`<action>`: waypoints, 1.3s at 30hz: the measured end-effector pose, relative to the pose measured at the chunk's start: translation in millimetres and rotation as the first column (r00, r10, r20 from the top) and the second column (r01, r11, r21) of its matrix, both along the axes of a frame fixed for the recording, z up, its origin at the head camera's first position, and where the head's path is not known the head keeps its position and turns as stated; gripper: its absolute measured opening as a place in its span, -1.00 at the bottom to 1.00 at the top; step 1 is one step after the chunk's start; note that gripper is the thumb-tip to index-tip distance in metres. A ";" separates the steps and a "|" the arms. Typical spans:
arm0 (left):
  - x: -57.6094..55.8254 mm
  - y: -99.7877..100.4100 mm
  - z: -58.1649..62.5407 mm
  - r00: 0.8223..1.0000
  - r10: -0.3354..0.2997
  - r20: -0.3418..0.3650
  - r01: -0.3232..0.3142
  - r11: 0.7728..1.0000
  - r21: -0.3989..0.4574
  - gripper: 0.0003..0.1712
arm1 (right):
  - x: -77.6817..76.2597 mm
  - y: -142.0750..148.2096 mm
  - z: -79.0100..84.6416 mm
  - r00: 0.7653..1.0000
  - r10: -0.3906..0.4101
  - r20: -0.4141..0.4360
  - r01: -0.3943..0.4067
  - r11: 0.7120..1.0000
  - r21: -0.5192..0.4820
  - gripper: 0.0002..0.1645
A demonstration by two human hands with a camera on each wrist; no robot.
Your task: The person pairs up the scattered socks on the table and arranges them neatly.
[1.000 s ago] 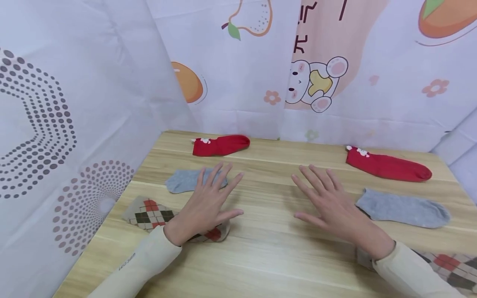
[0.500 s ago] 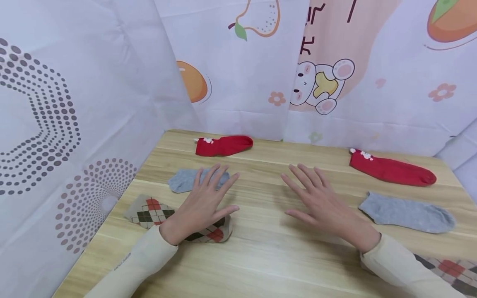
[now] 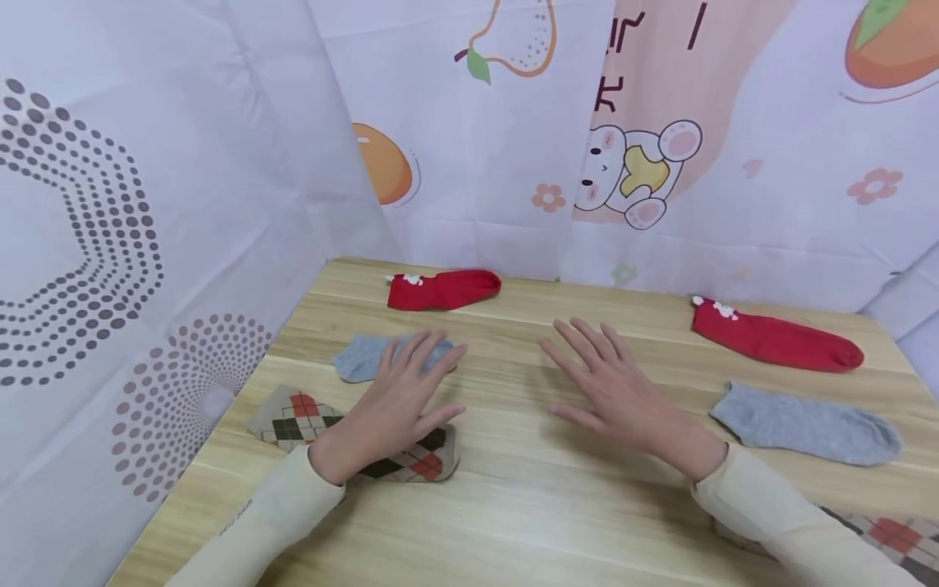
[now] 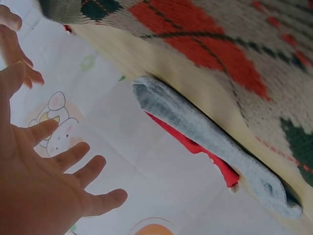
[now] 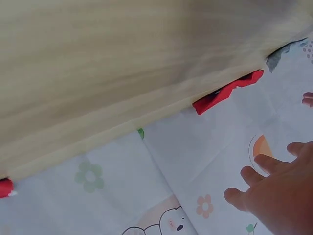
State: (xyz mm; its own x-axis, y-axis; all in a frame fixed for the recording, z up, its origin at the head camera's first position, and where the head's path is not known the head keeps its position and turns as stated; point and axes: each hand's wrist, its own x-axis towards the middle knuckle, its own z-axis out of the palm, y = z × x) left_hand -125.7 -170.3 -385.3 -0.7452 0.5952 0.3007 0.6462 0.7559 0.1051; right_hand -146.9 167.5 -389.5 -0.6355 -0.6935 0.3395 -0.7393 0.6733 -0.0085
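Both hands are held above the table with fingers spread and nothing in them. My left hand (image 3: 390, 406) is over the left argyle sock (image 3: 297, 417), and its fingertips partly cover a small grey sock (image 3: 359, 357). In the left wrist view, the palm of that hand (image 4: 44, 171) faces away from the grey sock (image 4: 205, 139). My right hand (image 3: 616, 395) hovers over bare wood, left of a larger grey sock (image 3: 810, 424). The right sleeve hides part of another argyle sock (image 3: 898, 536). Red socks lie farther back, one left (image 3: 447, 291) and one right (image 3: 778, 336).
The wooden table (image 3: 528, 522) runs back to a white printed curtain (image 3: 469, 179). Another white sheet with dotted patterns (image 3: 213, 163) hangs along the left side.
My right hand has drifted left, closer to the left hand. The left hand has shifted only slightly left. The socks appear a little farther right in the head view as the camera turned.
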 end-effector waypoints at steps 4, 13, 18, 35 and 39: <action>0.1 -2.1 2.2 1.000 -0.010 0.013 0.010 1.000 0.000 -0.15 | -6.7 -4.4 3.5 1.000 0.018 -0.023 -0.019 1.000 -0.015 0.08; -4.9 -7.9 3.9 0.999 0.021 0.032 -0.021 1.000 0.004 -0.19 | -14.9 -23.7 -2.6 0.999 0.039 0.011 -0.039 0.999 0.017 0.05; -7.9 -10.6 0.2 0.999 0.023 0.049 -0.023 1.000 0.001 -0.19 | -17.2 -33.7 -4.9 0.999 0.044 0.016 -0.044 0.999 0.012 0.03; -23.8 -33.0 -3.1 0.995 0.052 0.087 -0.054 0.998 0.018 -0.25 | -33.4 -40.1 -2.6 0.999 0.029 0.031 -0.030 0.999 0.014 0.04; -28.1 -32.1 -4.5 0.995 0.046 0.090 -0.048 0.999 0.021 -0.25 | -37.9 -46.5 -3.8 0.998 0.024 0.054 -0.025 1.000 0.017 0.03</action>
State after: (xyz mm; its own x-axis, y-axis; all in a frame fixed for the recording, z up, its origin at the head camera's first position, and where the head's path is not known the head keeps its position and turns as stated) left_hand -153.8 -202.5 -389.8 -0.7967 0.5525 0.2450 0.5972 0.7819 0.1789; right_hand -184.8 121.1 -393.3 -0.6352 -0.7145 0.2932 -0.7543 0.6555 -0.0366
